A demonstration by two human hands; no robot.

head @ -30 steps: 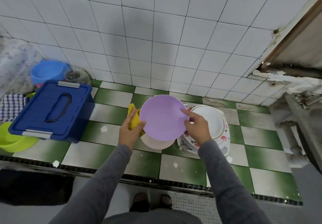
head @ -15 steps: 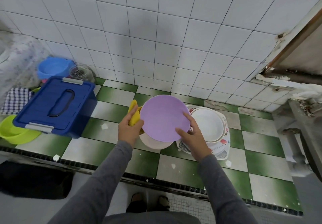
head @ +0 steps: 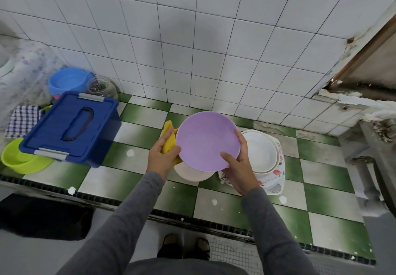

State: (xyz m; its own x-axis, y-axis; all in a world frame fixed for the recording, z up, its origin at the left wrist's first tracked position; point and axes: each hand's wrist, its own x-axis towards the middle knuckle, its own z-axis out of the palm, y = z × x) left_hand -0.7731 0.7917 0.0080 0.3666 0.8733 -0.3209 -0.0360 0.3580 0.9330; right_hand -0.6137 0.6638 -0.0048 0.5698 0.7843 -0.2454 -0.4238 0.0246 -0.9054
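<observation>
Purple plate [head: 206, 141] is up off the desk [head: 132, 176], tilted with its face toward the camera and held between both grips. Right grip [head: 240, 167] is clamped on the plate's lower right rim: thumb on the face, fingers curled round the right edge. Left grip [head: 161, 159] is clamped on a yellow cloth [head: 169, 142], bunched in the fingers and sitting against the plate's left rim; the cloth sticks out above the knuckles. Can't tell whether the left fingers touch the plate itself. Directly under the plate a pale bowl [head: 192, 173] sits on the desk, mostly hidden. Just right of the right grip there's a stack of white plates [head: 260, 151] on a flowered tray [head: 276, 178]. Far left on the desk, well apart from both grips: blue lidded box [head: 70, 127], green bowl [head: 19, 159] at its near corner, checked towel [head: 22, 119], and a blue bowl [head: 66, 81] and glass jar [head: 100, 87] behind it by the wall.
</observation>
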